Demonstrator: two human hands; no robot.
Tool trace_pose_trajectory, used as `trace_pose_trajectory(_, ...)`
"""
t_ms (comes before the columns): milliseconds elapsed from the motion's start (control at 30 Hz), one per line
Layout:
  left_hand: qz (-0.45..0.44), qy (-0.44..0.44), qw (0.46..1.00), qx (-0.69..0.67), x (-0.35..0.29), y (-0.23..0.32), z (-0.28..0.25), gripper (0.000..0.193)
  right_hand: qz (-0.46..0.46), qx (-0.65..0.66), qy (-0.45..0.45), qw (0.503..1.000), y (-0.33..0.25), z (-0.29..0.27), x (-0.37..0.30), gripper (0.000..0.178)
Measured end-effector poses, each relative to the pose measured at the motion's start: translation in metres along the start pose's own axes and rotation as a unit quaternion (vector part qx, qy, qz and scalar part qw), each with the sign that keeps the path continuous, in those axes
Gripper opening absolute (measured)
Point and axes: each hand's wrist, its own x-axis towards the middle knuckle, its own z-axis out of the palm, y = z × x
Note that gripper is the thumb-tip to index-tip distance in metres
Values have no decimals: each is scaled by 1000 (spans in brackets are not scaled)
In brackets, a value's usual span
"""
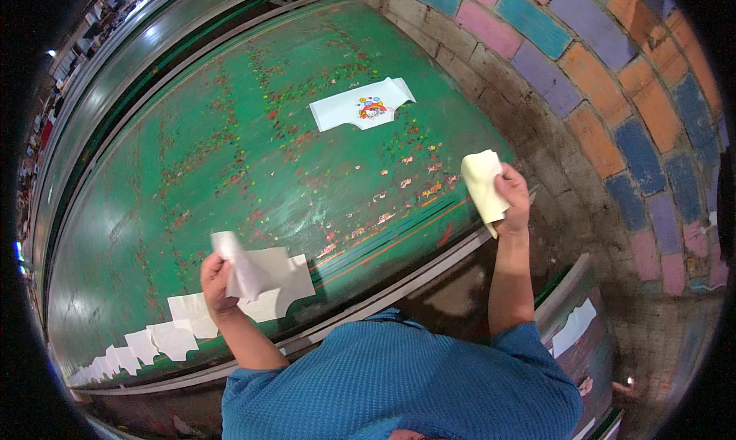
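My left hand is closed on a white fabric piece, which is slightly blurred and raised over other pale pieces near the table's front edge. On the right, my right hand grips a folded pale yellow fabric piece above the table's near right corner. Farther back lies a white cut fabric piece, flat, with a colourful cartoon print on it. Below and beside my left hand, a pale fabric piece rests on the green table.
A row of several pale fabric pieces runs along the front edge to the far left. Specks of dried paint dot the tabletop. A painted brick wall stands at the right, another long table beyond. Behind me at right is a further table.
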Motion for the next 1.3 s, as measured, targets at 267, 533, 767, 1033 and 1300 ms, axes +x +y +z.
trace_pose_trajectory(267,-158,-265,922,232,70,-91,150,21,46,-407,-246,878,127,23,35,24)
trace_pose_trajectory(533,-188,-221,915,281,84,-119,199,31,79,-437,-217,869,145,-24,38,25)
trace_pose_trajectory(767,-168,-189,935,250,111,-125,248,18,117,-319,-191,921,101,-75,69,15)
trace_pose_trajectory(1033,-80,-169,961,204,132,-138,392,17,165,-205,-205,943,29,-139,103,26)
trace_pose_trajectory(1300,61,-140,915,372,162,-137,599,32,82,-257,-233,934,-61,-264,133,39)
